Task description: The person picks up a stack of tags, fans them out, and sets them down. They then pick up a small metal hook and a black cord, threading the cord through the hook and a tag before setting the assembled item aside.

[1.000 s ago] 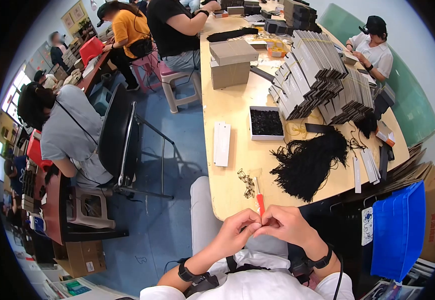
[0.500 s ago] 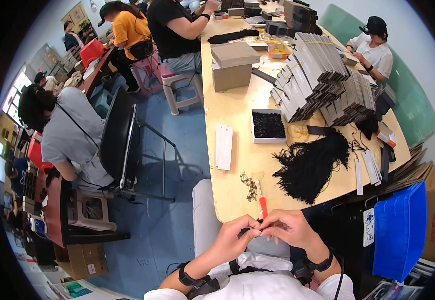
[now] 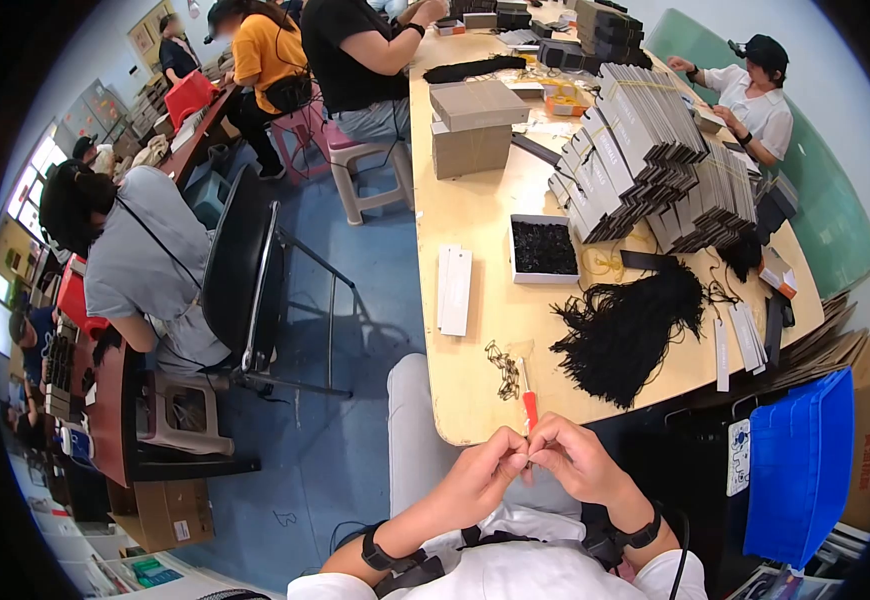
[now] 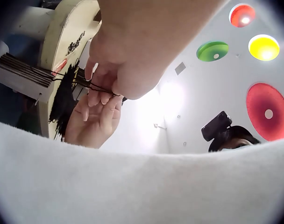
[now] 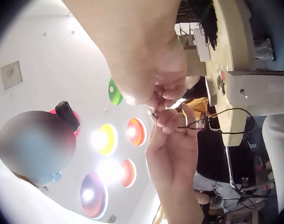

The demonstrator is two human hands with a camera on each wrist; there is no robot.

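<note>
In the head view my left hand [image 3: 483,476] and right hand [image 3: 577,466] meet fingertip to fingertip at the table's near edge. Both pinch a thin black cord [image 4: 96,87], whose end between the fingertips is mostly hidden. From the left hand [image 5: 172,149], the cord [image 5: 230,109] loops out beside a grey tag with a hole [image 5: 268,95] in the right wrist view. Several grey tags [image 4: 21,74] appear beyond the cord in the left wrist view. A red-handled tool [image 3: 530,408] lies just beyond the fingertips.
On the table [image 3: 475,395] are a small chain pile [image 3: 504,372], pale tags [image 3: 454,291], a box of black pieces [image 3: 544,248], a black cord bundle [image 3: 630,330] and stacked tags [image 3: 635,150]. A blue bin [image 3: 800,465] stands right. Several people sit nearby.
The right hand's fingers, more spread half a second ago, are drawn in closer to the left fingertips. The person across the table at right has raised a hand.
</note>
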